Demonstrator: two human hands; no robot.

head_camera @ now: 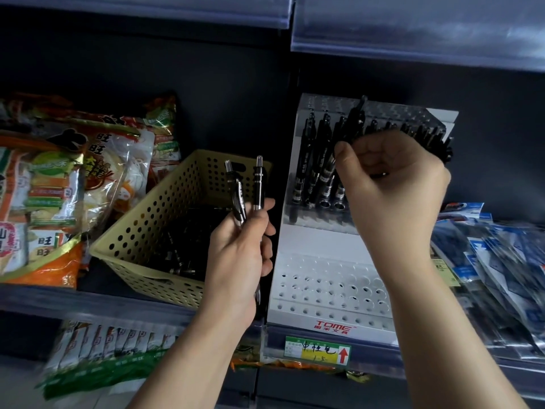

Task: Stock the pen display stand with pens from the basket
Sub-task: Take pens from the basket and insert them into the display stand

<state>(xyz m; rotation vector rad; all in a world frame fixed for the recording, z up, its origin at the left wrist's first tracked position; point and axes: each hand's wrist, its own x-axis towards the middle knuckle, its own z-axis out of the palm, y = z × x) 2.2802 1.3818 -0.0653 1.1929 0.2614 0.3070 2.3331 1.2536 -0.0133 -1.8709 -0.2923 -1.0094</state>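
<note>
While the white stand (321, 240) sits at 3 o'clock of the yellow basket (153, 219), the right hand (392, 184) clenches a bunch of black pens (356, 119) against the stand's upper rows, one pen slanting toward 1 o'clock. Between basket and stand, the left hand (241, 249) grasps two pens (258, 184) upright, clicker ends toward 12 o'clock. Loose pens (182, 249) lie in the basket.
</note>
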